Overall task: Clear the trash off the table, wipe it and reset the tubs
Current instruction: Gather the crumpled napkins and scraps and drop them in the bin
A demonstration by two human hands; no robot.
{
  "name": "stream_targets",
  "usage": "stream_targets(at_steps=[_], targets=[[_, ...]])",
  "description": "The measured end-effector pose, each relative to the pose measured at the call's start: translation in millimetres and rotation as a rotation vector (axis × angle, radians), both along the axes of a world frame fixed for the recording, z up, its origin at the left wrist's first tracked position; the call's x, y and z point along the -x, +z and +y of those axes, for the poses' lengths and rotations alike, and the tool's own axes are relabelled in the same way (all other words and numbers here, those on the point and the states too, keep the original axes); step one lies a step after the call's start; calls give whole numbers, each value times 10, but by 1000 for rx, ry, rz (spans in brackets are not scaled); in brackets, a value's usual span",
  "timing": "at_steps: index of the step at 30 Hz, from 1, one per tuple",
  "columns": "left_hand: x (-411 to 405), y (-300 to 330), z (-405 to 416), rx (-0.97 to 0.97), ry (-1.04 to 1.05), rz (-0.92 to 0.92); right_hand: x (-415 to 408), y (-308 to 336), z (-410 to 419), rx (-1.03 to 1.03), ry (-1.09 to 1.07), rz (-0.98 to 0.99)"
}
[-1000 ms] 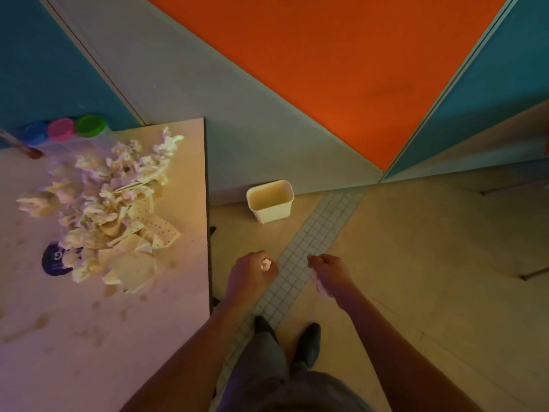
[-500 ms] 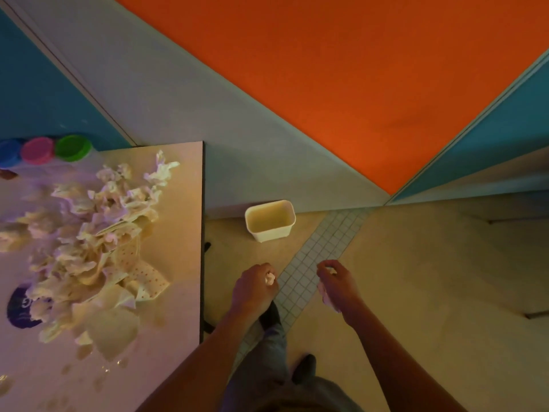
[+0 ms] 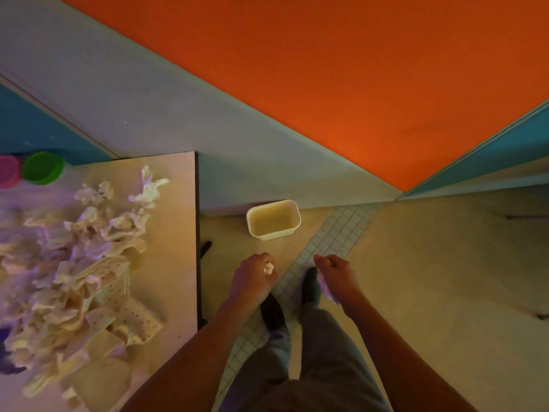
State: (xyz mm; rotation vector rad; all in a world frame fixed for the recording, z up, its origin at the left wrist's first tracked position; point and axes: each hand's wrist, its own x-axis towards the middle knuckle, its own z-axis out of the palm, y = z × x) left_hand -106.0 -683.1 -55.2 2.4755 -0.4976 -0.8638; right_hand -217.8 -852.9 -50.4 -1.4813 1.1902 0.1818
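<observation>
My left hand (image 3: 254, 278) is curled round a small crumpled paper scrap (image 3: 269, 267) that pokes out by the thumb. A pale wad of paper (image 3: 325, 288) shows under the palm of my right hand (image 3: 335, 273), which grips it. Both hands hang over the floor, just short of a white rectangular bin (image 3: 273, 220) that stands by the wall. A big heap of crumpled paper trash (image 3: 80, 260) covers the table (image 3: 175, 233) on the left. A pink tub lid (image 3: 9, 171) and a green tub lid (image 3: 43, 168) sit at the table's far edge.
My legs and dark shoes (image 3: 273, 313) stand on a strip of small floor tiles (image 3: 332, 236). The wall behind the bin is grey, orange and blue. A dark purple object (image 3: 6, 361) peeks out under the heap at the left edge.
I have stepped closer to the bin, which now lies nearer my hands. The table and its heap have slid left and down in view. Both hands keep their paper.
</observation>
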Motion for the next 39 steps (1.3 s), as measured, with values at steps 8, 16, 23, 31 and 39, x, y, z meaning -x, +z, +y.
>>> stream_targets(at_steps=[8, 16, 23, 31, 39], targets=[[-260, -107, -395, -48, 110, -13, -530, -171, -426, 13, 115, 55], [-517, -461, -776, -9, 205, -43, -1012, -503, -774, -23, 168, 115], [-710, -1380, -896, -23, 201, -23, -1375, -1401, -782, -42, 185, 190], [-1202, -2816, -1025, 6, 147, -97, -1954, -2790, -756, -193, 189, 129], [-1774, -4260, -1141, -8, 38, -167, -2573, -4481, -824, -268, 271, 127]])
